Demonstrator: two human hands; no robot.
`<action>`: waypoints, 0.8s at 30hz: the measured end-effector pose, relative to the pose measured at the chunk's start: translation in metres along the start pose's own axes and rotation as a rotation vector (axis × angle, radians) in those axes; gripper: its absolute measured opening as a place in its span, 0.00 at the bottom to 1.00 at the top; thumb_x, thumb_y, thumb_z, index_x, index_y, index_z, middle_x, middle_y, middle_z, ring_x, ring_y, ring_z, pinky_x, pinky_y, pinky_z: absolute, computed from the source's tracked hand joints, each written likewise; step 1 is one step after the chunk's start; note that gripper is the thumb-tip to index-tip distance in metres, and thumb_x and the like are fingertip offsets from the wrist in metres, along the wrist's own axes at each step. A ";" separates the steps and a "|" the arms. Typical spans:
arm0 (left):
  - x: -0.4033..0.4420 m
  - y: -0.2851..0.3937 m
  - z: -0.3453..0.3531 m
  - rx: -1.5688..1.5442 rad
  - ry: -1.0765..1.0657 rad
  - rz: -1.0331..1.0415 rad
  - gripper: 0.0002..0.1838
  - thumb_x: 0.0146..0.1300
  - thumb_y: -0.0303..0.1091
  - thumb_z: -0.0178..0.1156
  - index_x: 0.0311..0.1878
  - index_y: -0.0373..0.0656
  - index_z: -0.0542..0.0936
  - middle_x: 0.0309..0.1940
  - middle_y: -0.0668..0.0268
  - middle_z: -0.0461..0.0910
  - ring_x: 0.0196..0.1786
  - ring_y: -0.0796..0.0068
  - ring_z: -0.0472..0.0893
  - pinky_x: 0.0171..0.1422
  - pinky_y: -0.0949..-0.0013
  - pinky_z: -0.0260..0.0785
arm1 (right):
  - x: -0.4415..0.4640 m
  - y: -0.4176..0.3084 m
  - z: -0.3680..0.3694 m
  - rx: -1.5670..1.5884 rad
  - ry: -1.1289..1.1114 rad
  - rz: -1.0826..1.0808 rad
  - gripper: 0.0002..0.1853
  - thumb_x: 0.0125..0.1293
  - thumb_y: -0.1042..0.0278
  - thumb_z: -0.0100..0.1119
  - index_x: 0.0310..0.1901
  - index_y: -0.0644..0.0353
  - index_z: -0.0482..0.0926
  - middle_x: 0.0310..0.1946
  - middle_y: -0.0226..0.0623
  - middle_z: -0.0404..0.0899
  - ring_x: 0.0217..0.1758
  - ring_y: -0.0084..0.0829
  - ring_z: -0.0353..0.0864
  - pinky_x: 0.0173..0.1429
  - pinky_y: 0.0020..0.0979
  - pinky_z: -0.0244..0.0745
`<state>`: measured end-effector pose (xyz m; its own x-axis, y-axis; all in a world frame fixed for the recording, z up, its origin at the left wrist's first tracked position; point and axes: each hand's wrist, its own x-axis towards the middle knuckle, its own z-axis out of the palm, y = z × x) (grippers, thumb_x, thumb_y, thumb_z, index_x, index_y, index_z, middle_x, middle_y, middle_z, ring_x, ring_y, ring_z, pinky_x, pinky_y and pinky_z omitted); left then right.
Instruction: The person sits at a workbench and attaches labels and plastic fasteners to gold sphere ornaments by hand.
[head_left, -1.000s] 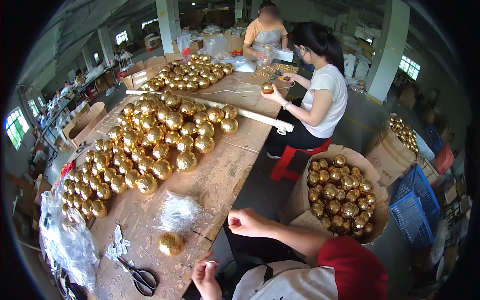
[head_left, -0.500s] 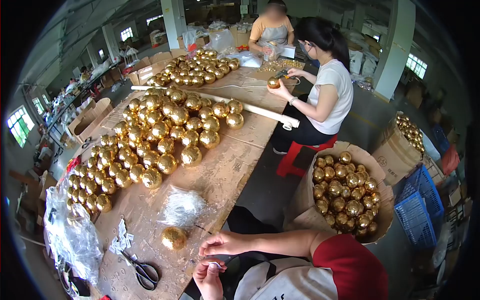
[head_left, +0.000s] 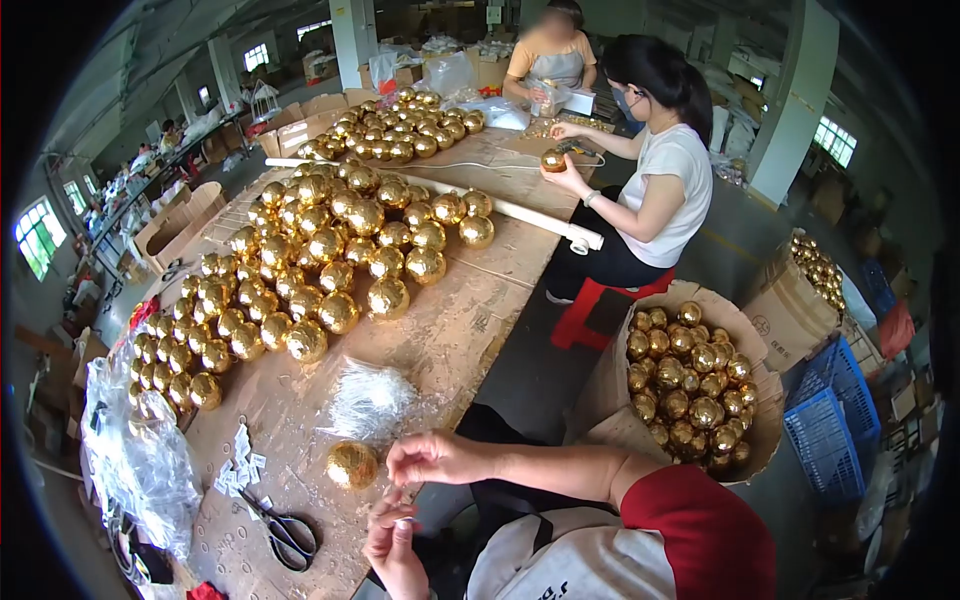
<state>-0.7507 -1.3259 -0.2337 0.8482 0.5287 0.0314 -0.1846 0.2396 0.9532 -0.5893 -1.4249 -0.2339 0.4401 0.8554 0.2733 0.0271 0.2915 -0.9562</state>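
"Our left hand [head_left: 393, 550] is pinched tight on one small white piece [head_left: 405, 518]. And our right hand [head_left: 435, 460]?"

"Just beyond, half curled; in this blur we can't tell whether it holds anything."

"What do we count on the table [head_left: 465, 330]?"

"One lone gold ball [head_left: 352, 465], just beside the right fingertips; one pair of scissors [head_left: 292, 542] near several white tags [head_left: 240, 462], too jumbled to number; past the ball, one bundle of clear strands [head_left: 370, 400]."

"And farther?"

"On our right, one carton [head_left: 600, 390] full of gold balls. Ahead, two heaps: a near heap [head_left: 325, 245] this side of one white pipe [head_left: 530, 215], a far heap [head_left: 400, 135] beyond."

"Who shares our table?"

"Two people: one in white [head_left: 675, 190], holding one ball [head_left: 553, 160], and one in orange [head_left: 553, 68] farther off."
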 end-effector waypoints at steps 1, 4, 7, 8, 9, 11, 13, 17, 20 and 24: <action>0.008 0.001 -0.003 0.053 0.007 0.051 0.07 0.65 0.32 0.58 0.38 0.38 0.79 0.42 0.60 0.80 0.38 0.79 0.78 0.40 0.79 0.67 | 0.001 -0.008 -0.005 -0.049 -0.018 0.008 0.04 0.68 0.72 0.56 0.41 0.61 0.76 0.34 0.26 0.79 0.40 0.16 0.77 0.46 0.22 0.74; 0.018 0.008 -0.010 0.056 0.121 -0.020 0.07 0.66 0.28 0.54 0.35 0.36 0.79 0.29 0.67 0.78 0.30 0.79 0.74 0.34 0.78 0.65 | 0.003 -0.024 -0.001 -0.231 0.079 -0.044 0.04 0.65 0.75 0.58 0.40 0.60 0.80 0.34 0.27 0.81 0.38 0.16 0.77 0.44 0.22 0.74; 0.031 0.011 -0.001 -0.050 0.183 -0.109 0.07 0.64 0.27 0.57 0.42 0.36 0.80 0.32 0.67 0.80 0.32 0.81 0.76 0.37 0.78 0.69 | 0.005 -0.039 0.006 -0.105 0.139 0.193 0.08 0.65 0.77 0.57 0.46 0.60 0.79 0.39 0.26 0.78 0.43 0.16 0.76 0.47 0.20 0.73; 0.037 0.008 -0.001 -0.090 0.182 -0.129 0.07 0.64 0.27 0.58 0.43 0.35 0.80 0.32 0.68 0.80 0.34 0.81 0.77 0.38 0.77 0.70 | 0.007 -0.031 0.007 -0.152 0.168 0.143 0.09 0.66 0.77 0.56 0.47 0.61 0.77 0.38 0.26 0.77 0.41 0.14 0.75 0.45 0.19 0.73; 0.040 0.011 0.005 -0.103 0.215 -0.146 0.08 0.64 0.27 0.58 0.44 0.35 0.80 0.33 0.68 0.80 0.33 0.82 0.77 0.37 0.78 0.70 | 0.010 -0.032 0.007 -0.196 0.176 0.103 0.09 0.65 0.78 0.56 0.47 0.62 0.76 0.37 0.26 0.77 0.40 0.14 0.75 0.45 0.19 0.73; 0.048 0.001 0.002 -0.185 0.087 -0.058 0.08 0.63 0.23 0.58 0.46 0.36 0.79 0.33 0.69 0.81 0.31 0.83 0.77 0.35 0.78 0.69 | 0.009 -0.035 0.015 -0.284 0.156 0.073 0.09 0.64 0.81 0.56 0.46 0.63 0.74 0.36 0.26 0.76 0.38 0.14 0.75 0.44 0.19 0.73; 0.047 0.006 0.007 -0.163 0.122 -0.064 0.09 0.63 0.23 0.59 0.46 0.37 0.80 0.32 0.71 0.81 0.33 0.85 0.78 0.34 0.80 0.69 | 0.012 -0.037 0.012 -0.382 0.147 0.088 0.09 0.62 0.82 0.58 0.44 0.64 0.75 0.35 0.27 0.77 0.35 0.14 0.75 0.41 0.19 0.74; 0.046 0.002 0.005 -0.133 0.109 -0.036 0.09 0.63 0.22 0.59 0.46 0.37 0.80 0.34 0.71 0.81 0.34 0.86 0.78 0.35 0.81 0.69 | 0.016 -0.035 0.018 -0.621 0.146 -0.066 0.05 0.58 0.83 0.62 0.36 0.65 0.79 0.32 0.30 0.79 0.33 0.16 0.78 0.33 0.19 0.74; 0.046 0.001 0.004 -0.114 0.103 -0.005 0.10 0.62 0.21 0.60 0.46 0.37 0.79 0.35 0.72 0.81 0.34 0.87 0.77 0.36 0.81 0.70 | 0.018 -0.036 0.019 -0.723 0.130 -0.115 0.06 0.57 0.83 0.62 0.36 0.64 0.79 0.32 0.31 0.79 0.32 0.17 0.78 0.33 0.19 0.74; 0.046 -0.001 0.006 -0.092 0.110 0.014 0.10 0.61 0.20 0.60 0.46 0.36 0.79 0.36 0.72 0.81 0.34 0.86 0.77 0.38 0.80 0.71 | 0.021 -0.036 0.021 -0.744 0.132 -0.124 0.06 0.57 0.83 0.63 0.35 0.63 0.79 0.30 0.31 0.79 0.30 0.17 0.78 0.31 0.19 0.74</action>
<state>-0.7090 -1.3067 -0.2311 0.7865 0.6175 0.0069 -0.2456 0.3025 0.9210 -0.6001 -1.4086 -0.1920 0.4968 0.7634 0.4129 0.6601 -0.0234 -0.7508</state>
